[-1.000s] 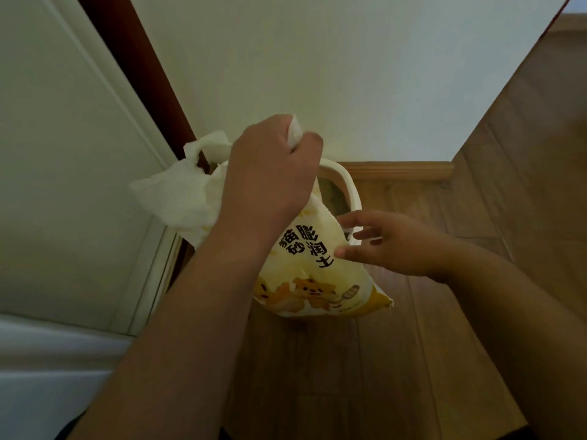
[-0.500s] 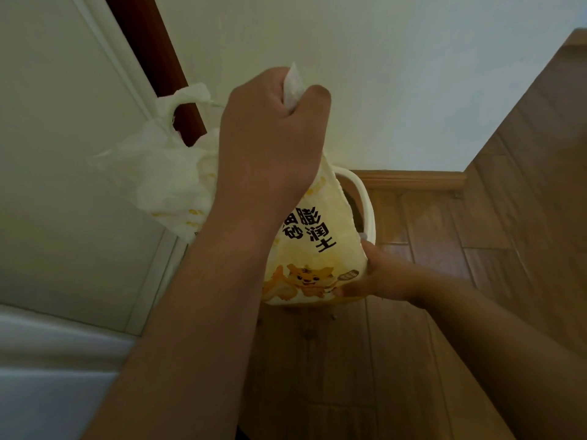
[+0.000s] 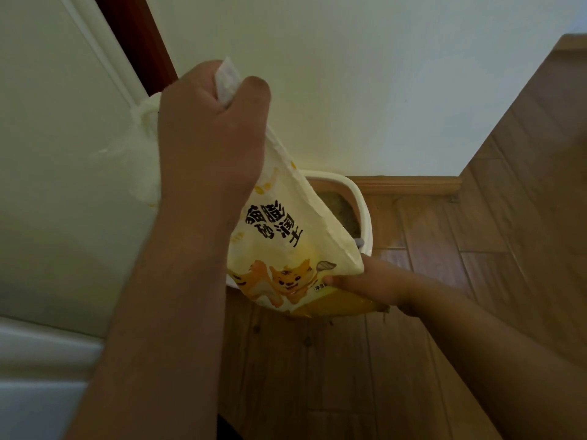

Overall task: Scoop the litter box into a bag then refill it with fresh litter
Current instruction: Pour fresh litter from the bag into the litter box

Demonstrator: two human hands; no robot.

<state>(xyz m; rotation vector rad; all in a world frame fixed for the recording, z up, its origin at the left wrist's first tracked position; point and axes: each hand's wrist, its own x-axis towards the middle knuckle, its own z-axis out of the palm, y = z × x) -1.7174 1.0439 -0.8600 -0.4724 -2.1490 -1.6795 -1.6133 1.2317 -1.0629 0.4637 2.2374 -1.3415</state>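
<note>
1. A left hand [image 3: 209, 134] is raised in a fist, gripping the top corner of a yellow litter bag [image 3: 286, 249].
2. The right hand [image 3: 365, 285] holds the bag's lower corner, thumb on the front and fingers hidden behind.
3. The bag hangs tilted between the hands, above a white litter box [image 3: 360, 204] that stands on the wood floor [image 3: 444, 281] against the wall [image 3: 349, 90].
4. Bold black Chinese characters on the bag read 猫砂 and 膨润土; below them are orange cartoon cats, one with a scoop. Smaller print near the thumb is too small to read.
5. Greyish litter [image 3: 340, 211] shows in the box.
6. A thin white plastic bag [image 3: 143, 160] bulges out behind the left hand.
</note>
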